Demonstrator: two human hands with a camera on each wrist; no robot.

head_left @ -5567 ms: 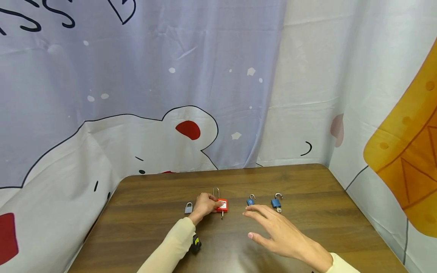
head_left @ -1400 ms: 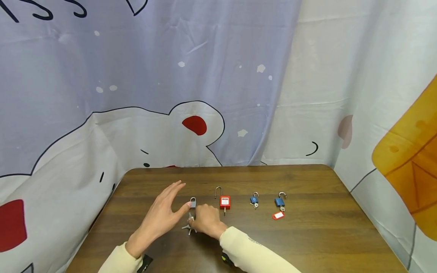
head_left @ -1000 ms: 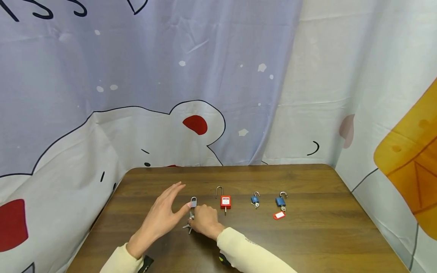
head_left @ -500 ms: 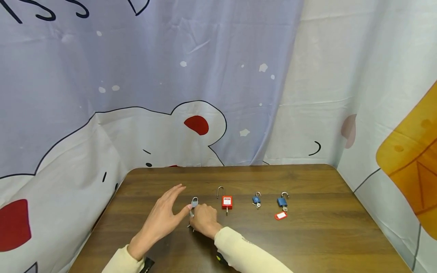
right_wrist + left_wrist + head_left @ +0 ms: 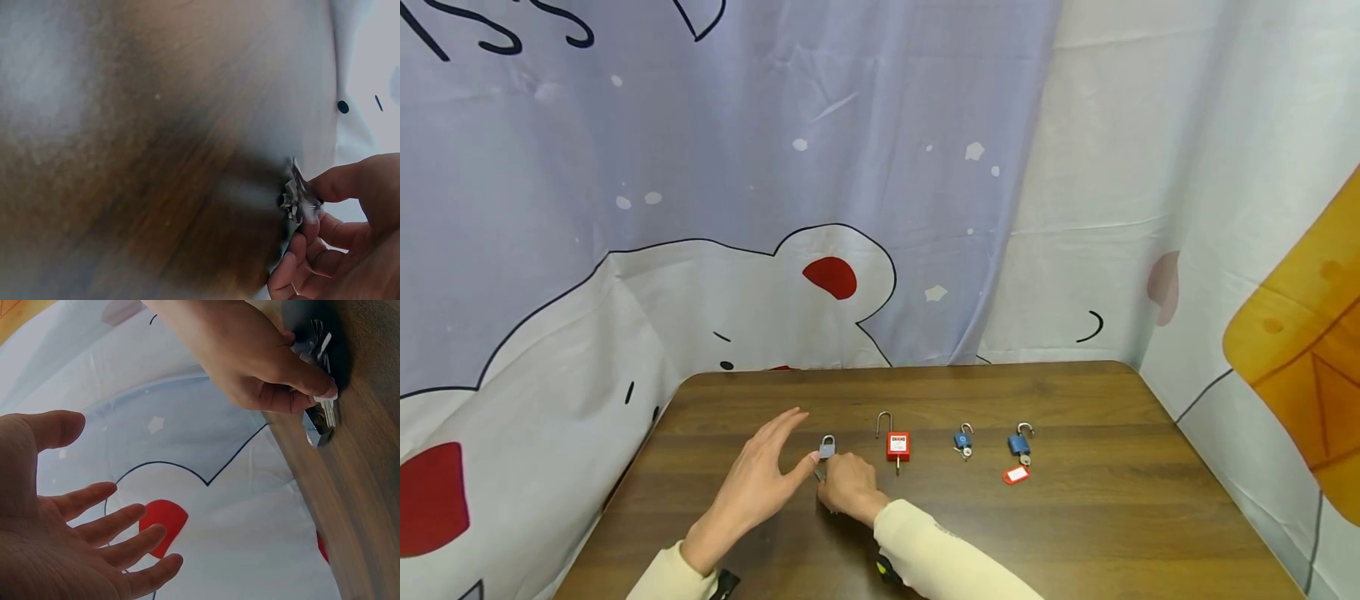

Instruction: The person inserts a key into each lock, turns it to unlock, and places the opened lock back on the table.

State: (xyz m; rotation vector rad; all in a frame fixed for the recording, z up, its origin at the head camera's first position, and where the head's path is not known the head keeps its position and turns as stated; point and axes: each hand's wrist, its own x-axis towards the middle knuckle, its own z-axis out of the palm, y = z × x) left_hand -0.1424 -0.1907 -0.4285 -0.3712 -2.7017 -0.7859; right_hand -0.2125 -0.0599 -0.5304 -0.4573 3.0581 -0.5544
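Note:
A small grey padlock (image 5: 827, 448) with its shackle closed lies on the table, just beyond my right hand (image 5: 850, 485). Between thumb and fingers that hand pinches a silver key (image 5: 327, 414) from a bunch of keys (image 5: 294, 200). The key lies against the keyhole end of the padlock in the left wrist view; whether it is inserted I cannot tell. My left hand (image 5: 752, 483) hovers to the left with straight, spread fingers and holds nothing. In the head view the right hand hides most of the keys.
Right of the hands lie a red padlock (image 5: 898, 447) with its shackle raised and a key in it, a small blue padlock (image 5: 962, 440) and a larger blue padlock (image 5: 1018, 445), both unlocked. A red key tag (image 5: 1016, 475) hangs off the larger one. A printed curtain (image 5: 715, 167) stands behind the table.
Earlier, my left hand held the red padlock; now it hovers left of the grey one. My right hand has come over to the grey padlock, and its fanned keys have dropped out of sight beneath it.

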